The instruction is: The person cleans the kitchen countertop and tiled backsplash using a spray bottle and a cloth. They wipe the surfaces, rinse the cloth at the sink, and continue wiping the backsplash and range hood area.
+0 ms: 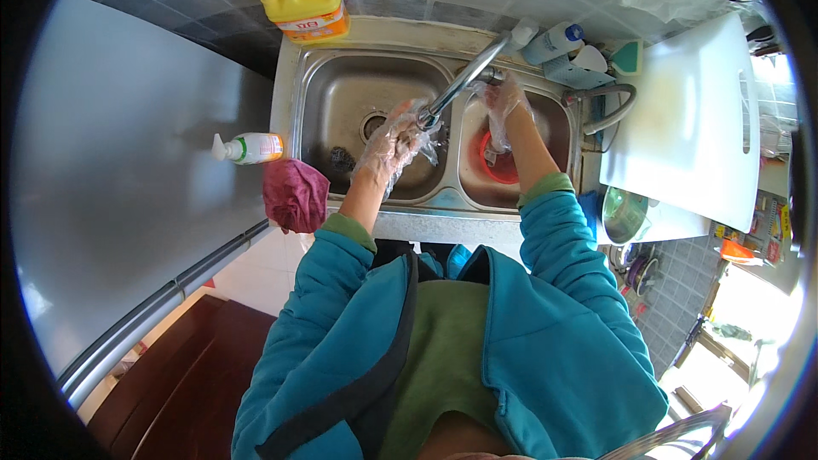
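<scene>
My left hand (397, 140), in a thin clear plastic glove, is under the spout of the chrome faucet (459, 83) over the left sink basin (345, 86). Its fingers are bent; the glare of the wet film hides whether anything is in them. My right hand (506, 102), in a similar loose glove, reaches over the right sink basin (549, 140) to the faucet's base and touches the faucet handle (491, 75). How its fingers close there is unclear. Below it, a red plastic bowl (500, 172) sits in the right basin, with something pale inside, partly covered by glove and forearm.
A dark scouring pad (342, 159) lies near the drain (372, 124). A yellow detergent jug (310, 9) stands behind; a pump bottle (255, 148) and maroon cloth (296, 195) are left. A white cutting board (684, 128), grey hose (613, 108) and metal pot (623, 214) flank the right.
</scene>
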A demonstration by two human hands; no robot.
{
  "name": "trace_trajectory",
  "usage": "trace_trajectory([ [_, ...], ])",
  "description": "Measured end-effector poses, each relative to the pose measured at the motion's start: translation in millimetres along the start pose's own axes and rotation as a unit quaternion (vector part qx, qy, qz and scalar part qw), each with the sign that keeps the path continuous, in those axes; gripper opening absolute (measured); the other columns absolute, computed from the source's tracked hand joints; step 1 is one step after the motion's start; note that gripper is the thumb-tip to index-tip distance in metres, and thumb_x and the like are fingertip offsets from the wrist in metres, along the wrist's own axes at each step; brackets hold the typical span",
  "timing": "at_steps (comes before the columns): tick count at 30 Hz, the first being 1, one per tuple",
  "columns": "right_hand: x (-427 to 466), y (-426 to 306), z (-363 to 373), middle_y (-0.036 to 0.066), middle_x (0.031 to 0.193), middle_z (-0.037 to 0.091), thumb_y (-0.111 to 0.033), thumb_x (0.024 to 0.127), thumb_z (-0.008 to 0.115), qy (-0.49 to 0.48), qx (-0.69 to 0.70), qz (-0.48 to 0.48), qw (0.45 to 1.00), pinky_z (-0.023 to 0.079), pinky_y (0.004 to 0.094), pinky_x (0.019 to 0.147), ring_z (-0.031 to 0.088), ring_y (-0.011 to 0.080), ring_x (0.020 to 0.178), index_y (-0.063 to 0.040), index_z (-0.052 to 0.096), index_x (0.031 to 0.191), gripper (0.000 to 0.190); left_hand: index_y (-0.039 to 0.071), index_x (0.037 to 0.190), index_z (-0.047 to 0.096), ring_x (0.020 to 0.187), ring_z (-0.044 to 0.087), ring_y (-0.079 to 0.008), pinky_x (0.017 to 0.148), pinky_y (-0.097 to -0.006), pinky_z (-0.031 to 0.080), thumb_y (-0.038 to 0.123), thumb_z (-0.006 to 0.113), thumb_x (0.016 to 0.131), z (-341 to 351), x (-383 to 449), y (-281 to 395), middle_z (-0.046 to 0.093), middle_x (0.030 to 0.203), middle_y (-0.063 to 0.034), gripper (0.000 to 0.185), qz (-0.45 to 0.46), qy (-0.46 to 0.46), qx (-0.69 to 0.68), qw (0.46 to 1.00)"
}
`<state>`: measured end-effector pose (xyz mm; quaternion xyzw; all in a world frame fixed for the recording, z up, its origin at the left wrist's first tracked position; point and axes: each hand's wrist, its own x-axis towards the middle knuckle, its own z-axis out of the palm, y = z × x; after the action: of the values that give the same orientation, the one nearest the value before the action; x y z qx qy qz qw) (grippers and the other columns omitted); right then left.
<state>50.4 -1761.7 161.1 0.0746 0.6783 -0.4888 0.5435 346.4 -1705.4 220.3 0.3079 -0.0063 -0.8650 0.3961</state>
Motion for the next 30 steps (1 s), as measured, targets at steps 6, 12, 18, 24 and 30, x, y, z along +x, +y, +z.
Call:
trace_trajectory([
  [6, -14.5, -0.3, 15.2, 0.000, 0.057, 0.047, -0.042, 0.089, 0.057, -0.038, 0.048, 0.026, 0.998, 0.033, 0.0243, 0.033, 0.038, 0.0128, 0.038, -0.013, 0.051, 0.077, 0.031, -0.002, 0.114, 0.054, 0.057, 0.054, -0.0108, 0.037, -0.0163, 0.040, 0.036, 0.064, 0.087, -9.2, 4.8, -5.3, 0.065, 0.089, -0.0123, 0.048, -0.073, -0.135, -0.076, 0.985],
  [12, 10.7, -6.7, 3.8, -0.003, 0.050, 0.046, -0.051, 0.085, 0.059, -0.102, 0.009, 0.074, 0.992, 0.029, 0.0239, 0.034, 0.037, 0.0112, 0.035, -0.020, 0.048, 0.064, 0.039, -0.005, 0.106, 0.057, 0.089, 0.067, -0.0299, 0.056, -0.0257, 0.059, 0.027, 0.057, 0.091, 30.7, 4.0, -10.4, 0.065, 0.102, -0.0201, 0.035, -0.067, 0.001, -0.044, 0.997],
  [18, 1.7, -1.0, 6.5, -0.002, 0.051, 0.050, -0.056, 0.080, 0.063, -0.104, -0.022, 0.038, 0.994, 0.023, 0.0255, 0.035, 0.038, 0.0104, 0.037, -0.022, 0.049, 0.062, 0.041, 0.002, 0.103, 0.058, 0.053, 0.051, -0.0166, 0.044, -0.0232, 0.044, 0.019, 0.053, 0.091, 47.8, 2.3, -17.4, 0.059, 0.078, -0.0092, 0.022, -0.013, -0.007, -0.052, 0.999],
  [24, 44.9, 12.4, -12.4, 0.016, 0.084, 0.064, -0.058, 0.082, 0.059, -0.003, -0.338, -0.302, 0.891, 0.046, 0.0378, 0.062, 0.060, 0.0273, 0.074, -0.008, 0.065, 0.096, 0.052, 0.009, 0.093, 0.060, 0.053, 0.051, -0.0123, 0.042, -0.0248, 0.041, 0.032, 0.053, 0.093, 3.8, 10.7, -11.9, 0.059, 0.076, -0.0029, 0.023, 0.013, -0.037, 0.108, 0.993],
  [30, 7.0, -5.9, -0.1, 0.030, 0.121, 0.054, -0.053, 0.091, 0.042, 0.034, -0.581, -0.274, 0.766, 0.041, 0.0447, 0.095, 0.052, 0.0397, 0.116, -0.022, 0.052, 0.127, 0.049, 0.005, 0.094, 0.063, 0.054, 0.057, -0.0181, 0.051, -0.0322, 0.046, 0.042, 0.050, 0.091, 1.6, -8.2, -11.8, 0.058, 0.062, -0.0052, 0.039, 0.268, 0.182, 0.657, 0.681],
])
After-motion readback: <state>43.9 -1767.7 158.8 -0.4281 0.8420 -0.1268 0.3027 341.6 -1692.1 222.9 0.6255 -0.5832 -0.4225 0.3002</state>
